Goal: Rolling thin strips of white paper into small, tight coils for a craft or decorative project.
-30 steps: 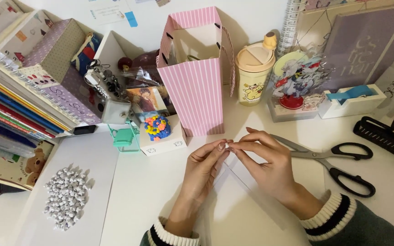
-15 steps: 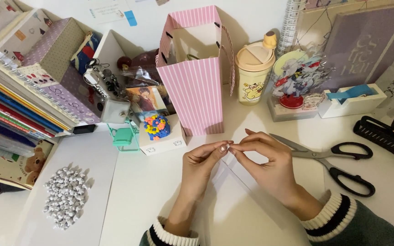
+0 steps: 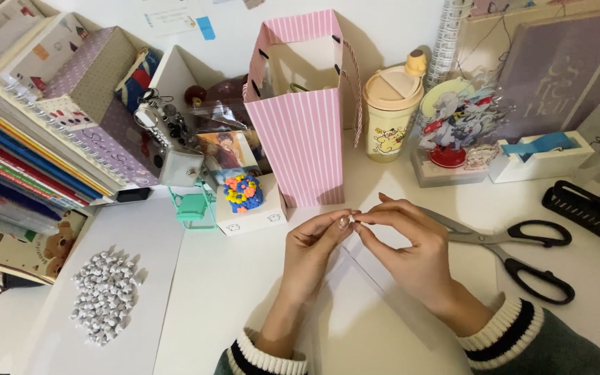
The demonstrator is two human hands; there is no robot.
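Note:
My left hand (image 3: 312, 251) and my right hand (image 3: 411, 243) meet fingertip to fingertip above the white desk (image 3: 244, 292). Together they pinch a tiny white folded paper piece (image 3: 353, 217), mostly hidden by the fingers. A thin white paper strip (image 3: 338, 260) trails down from it between my hands. At the left, a pile of several small white folded paper stars (image 3: 103, 297) lies on a white sheet (image 3: 147, 243). Both wrists show dark green sleeves with cream striped cuffs.
Black-handled scissors (image 3: 515, 253) lie just right of my right hand. Behind stand a pink striped paper bag (image 3: 303, 132), a yellow lidded cup (image 3: 390, 114), a white tape dispenser (image 3: 539, 156), a small white box with a colourful ball (image 3: 248, 201) and stacked notebooks (image 3: 43, 118).
My fingertips have shifted slightly around the tiny paper piece; the hands stay in the same place. The view has drifted a little.

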